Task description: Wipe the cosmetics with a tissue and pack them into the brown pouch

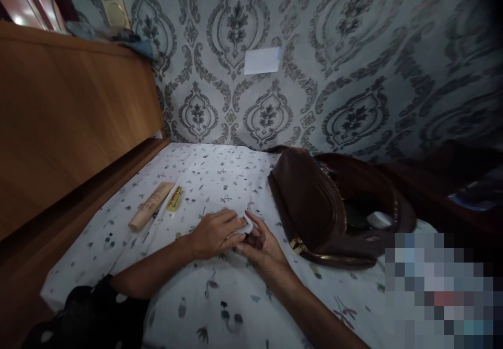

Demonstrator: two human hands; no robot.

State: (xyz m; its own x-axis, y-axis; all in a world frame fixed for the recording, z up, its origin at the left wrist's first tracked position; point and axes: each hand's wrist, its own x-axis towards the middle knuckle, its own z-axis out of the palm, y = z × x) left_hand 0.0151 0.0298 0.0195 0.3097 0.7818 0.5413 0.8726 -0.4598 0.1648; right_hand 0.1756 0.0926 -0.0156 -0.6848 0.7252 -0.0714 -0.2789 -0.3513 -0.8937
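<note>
Patterned wallpaper [236, 95] rises at twelve o'clock behind a printed sheet [208, 168]. At six, we see the left hand [216, 232] pinching a white item [248, 226], the right hand [267, 249] curled round its other side. From them, a tube [151, 207] and vial [175, 198] lie at ten, a bag [306, 202] at two. A loosened pinch might drop the item.

Bare left hand [215, 232] back up, fingers curled. Bare right hand [271, 251] up against it, half cupped, thumbs together. Bare forearms [153, 268] angled inward.
</note>
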